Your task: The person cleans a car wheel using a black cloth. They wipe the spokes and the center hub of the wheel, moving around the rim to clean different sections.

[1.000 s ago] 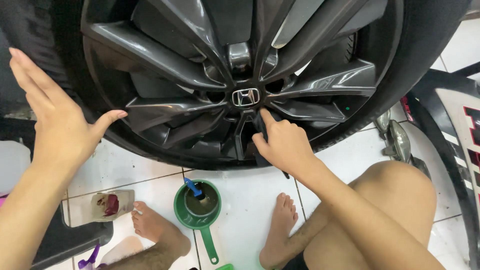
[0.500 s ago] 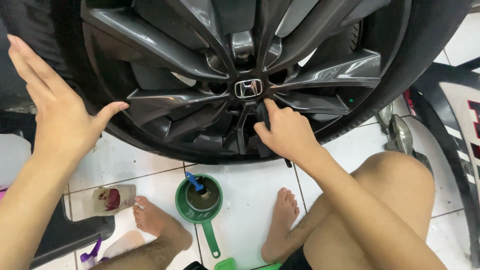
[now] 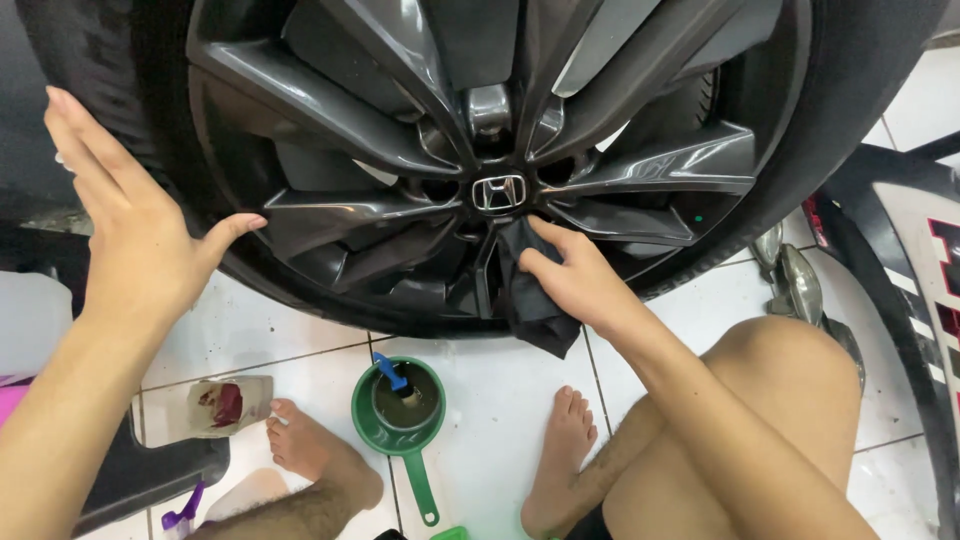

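Observation:
A dark grey alloy wheel (image 3: 400,160) with a black tyre (image 3: 850,110) fills the upper view. My right hand (image 3: 575,285) presses a black cloth (image 3: 530,300) against the spokes just below the centre emblem cap (image 3: 498,192). My left hand (image 3: 130,235) rests flat and open against the tyre's left side, fingers spread upward, thumb pointing toward the rim. My bare knee (image 3: 790,390) is bent at the right.
On the white tiled floor (image 3: 480,440) stands a green handled cup (image 3: 400,410) with a blue brush in it, between my two bare feet. A small packet (image 3: 215,405) lies at left on a dark mat. A motorbike panel (image 3: 920,290) stands at right.
The view has shifted slightly. My right hand moved a little down and left along the spokes with the cloth, which now hangs out below it. My left hand stays on the tyre.

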